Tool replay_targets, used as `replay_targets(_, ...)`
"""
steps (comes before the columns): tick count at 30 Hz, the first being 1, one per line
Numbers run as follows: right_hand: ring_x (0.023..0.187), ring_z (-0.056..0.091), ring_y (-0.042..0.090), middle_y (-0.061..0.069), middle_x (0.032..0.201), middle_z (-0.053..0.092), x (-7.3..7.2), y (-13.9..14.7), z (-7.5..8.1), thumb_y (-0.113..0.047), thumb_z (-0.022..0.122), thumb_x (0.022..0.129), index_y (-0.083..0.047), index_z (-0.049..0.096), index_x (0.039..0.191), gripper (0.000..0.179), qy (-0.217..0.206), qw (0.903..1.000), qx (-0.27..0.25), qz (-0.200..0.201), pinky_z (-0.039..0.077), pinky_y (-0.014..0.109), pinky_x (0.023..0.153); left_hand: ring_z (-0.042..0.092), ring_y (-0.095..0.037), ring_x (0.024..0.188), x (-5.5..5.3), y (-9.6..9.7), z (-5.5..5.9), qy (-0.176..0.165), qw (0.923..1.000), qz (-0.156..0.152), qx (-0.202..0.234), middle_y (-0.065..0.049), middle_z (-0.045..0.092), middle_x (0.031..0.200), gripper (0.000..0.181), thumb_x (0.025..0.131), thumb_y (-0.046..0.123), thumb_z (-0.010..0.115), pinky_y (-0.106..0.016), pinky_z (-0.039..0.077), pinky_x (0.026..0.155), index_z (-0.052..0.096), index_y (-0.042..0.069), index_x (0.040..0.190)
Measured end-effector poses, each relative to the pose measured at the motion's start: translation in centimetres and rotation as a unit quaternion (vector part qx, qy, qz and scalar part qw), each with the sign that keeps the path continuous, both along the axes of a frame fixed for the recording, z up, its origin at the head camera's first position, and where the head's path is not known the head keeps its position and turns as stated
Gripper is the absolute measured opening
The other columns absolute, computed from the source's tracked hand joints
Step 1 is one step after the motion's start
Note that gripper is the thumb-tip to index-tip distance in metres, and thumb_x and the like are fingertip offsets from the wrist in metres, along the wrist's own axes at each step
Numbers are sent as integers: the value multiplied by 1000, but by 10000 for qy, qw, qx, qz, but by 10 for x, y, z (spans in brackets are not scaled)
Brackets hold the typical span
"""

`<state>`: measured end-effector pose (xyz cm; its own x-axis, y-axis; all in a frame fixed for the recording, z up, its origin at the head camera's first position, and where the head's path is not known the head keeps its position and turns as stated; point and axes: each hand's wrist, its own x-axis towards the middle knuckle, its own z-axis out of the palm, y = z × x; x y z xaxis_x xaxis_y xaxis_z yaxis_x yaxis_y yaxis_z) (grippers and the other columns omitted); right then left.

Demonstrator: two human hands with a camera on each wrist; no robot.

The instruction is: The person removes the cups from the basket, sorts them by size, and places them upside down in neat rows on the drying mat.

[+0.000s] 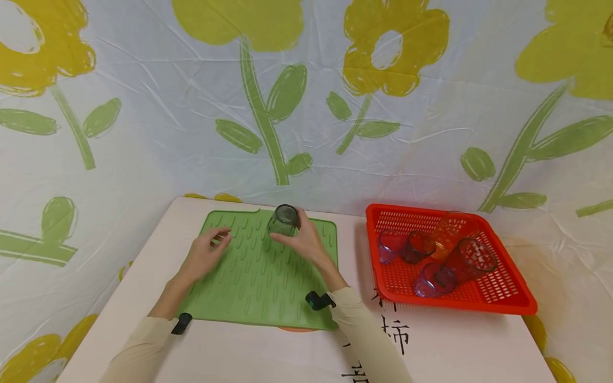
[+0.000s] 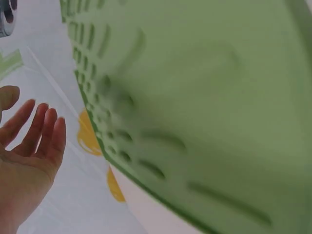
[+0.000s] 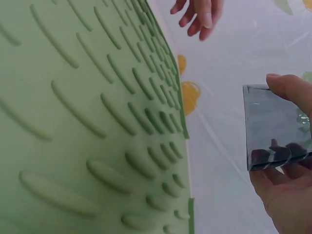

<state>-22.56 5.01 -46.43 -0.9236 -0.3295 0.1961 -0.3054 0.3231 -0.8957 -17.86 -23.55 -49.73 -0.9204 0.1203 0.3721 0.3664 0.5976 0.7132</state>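
A dark grey see-through glass (image 1: pixel 283 219) is held by my right hand (image 1: pixel 306 238) over the far part of a green ridged mat (image 1: pixel 249 287). In the right wrist view the thumb lies along one side of the glass (image 3: pixel 275 124) and the fingers curl round the other. My left hand (image 1: pixel 206 254) hovers over the mat's left side, apart from the glass, with nothing in it. Its fingers (image 2: pixel 41 126) are loosely bent in the left wrist view.
To the right stands a red plastic basket (image 1: pixel 507 306) holding several coloured glasses, among them purple, orange and dark red ones. Behind the pale table (image 1: pixel 239 351) hangs a flower-printed cloth (image 1: pixel 191 133). Black characters (image 1: pixel 395 335) mark the table's front right.
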Motion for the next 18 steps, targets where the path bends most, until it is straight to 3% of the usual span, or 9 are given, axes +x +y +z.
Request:
replay_targets(6, 136, 51, 30, 14, 141, 55, -6, -16, -2, -26, 85, 87, -6, 39, 154, 84, -162, 9998, -115, 39, 41, 47, 114, 65, -34, 101, 0, -26, -8, -116, 9994, 99, -308, -23, 66, 118, 29, 104, 8, 63, -35, 54, 81, 65, -9, 127)
replay_targets(12, 134, 52, 26, 10, 140, 57, -12, -31, -8, -30, 85, 87, -10, 41, 153, 82, -174, 9998, 86, 74, 43, 46, 112, 65, -36, 100, -1, -51, -16, -234, 9976, 64, -644, -25, 65, 120, 29, 103, 8, 63, -40, 54, 78, 64, -10, 127)
replay_targets(18, 136, 52, 26, 8, 142, 56, -16, -50, -13, -34, 85, 87, -13, 41, 153, 82, -224, 9995, 127, 191, 44, 46, 111, 66, -40, 94, -3, -71, -23, 18, 9943, -200, -1043, -29, 68, 111, 24, 97, -2, 69, -52, 56, 77, 67, -13, 118)
